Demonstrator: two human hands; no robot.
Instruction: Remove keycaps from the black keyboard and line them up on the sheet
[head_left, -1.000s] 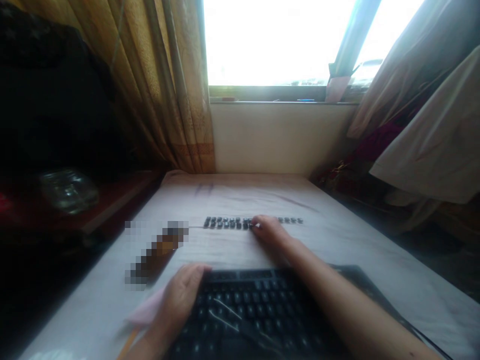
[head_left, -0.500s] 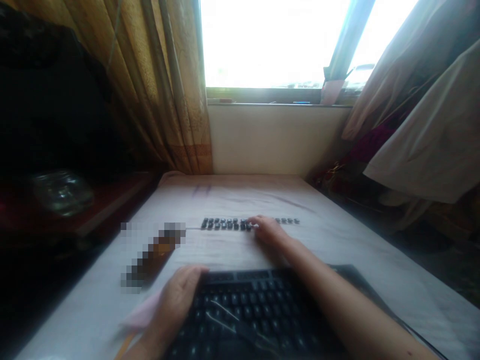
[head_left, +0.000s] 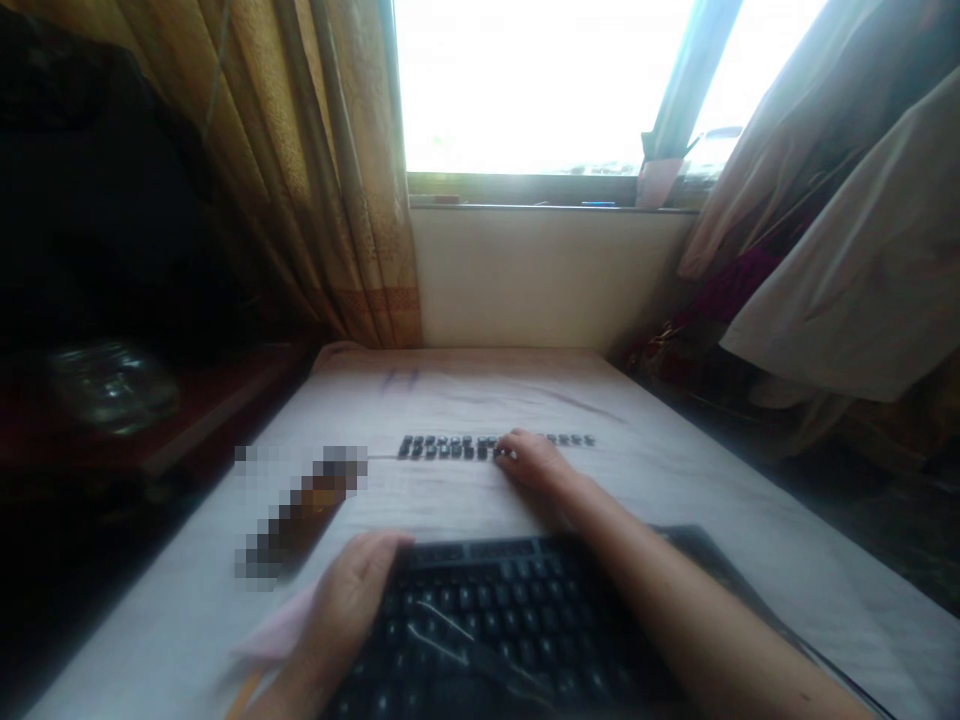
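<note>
Black plastic keyboard, clasped by the left hand, bears dark, pale-pronged tweezers; the right hand, its grip unclear, partly blocks small black keycaps.

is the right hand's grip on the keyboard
No, the right hand has its fingertips at the rows of small dark keycaps, beyond the keyboard.

A gold curtain hangs left of the bright window. On the sill stands a pale pink container. Pale cloth hangs at right; at left, a blurred clear jar sits on a dark reddish surface.
</note>
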